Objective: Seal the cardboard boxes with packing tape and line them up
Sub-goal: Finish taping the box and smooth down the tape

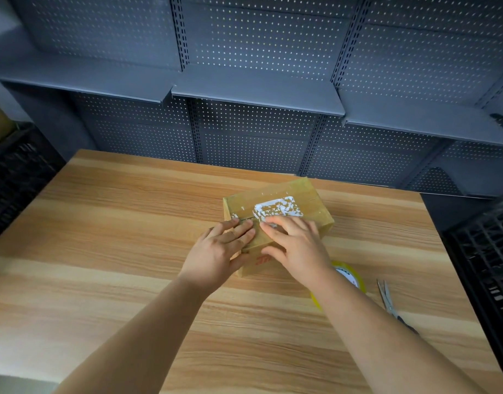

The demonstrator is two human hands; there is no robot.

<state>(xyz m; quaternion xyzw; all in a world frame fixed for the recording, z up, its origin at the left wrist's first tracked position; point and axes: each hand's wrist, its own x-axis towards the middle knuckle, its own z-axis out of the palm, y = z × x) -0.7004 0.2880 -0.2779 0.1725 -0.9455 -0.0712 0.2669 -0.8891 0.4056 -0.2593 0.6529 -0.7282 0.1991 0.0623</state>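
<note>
While both forearms reach in from the near edge, left hand (219,254) and right hand (295,245) lie flat on the cardboard box (315,203), fingers straight, pressing its near top edge, gripping nothing. Box sits on the table (102,251), right of centre. Right wrist hides most of the tape roll (351,275). Scissors (388,301) near it, handles dark, hard to make out. Red print on box front mostly covered.

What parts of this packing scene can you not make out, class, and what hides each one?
- Head view: whether the top seam of the cardboard box is taped; left hand and right hand cover it.
- Red print on its near side: mostly covered by both hands.
- Tape roll: mostly behind the right forearm.
- Scissors: handles partly hidden by that forearm.
- Black crate, right: cut by frame edge.
</note>
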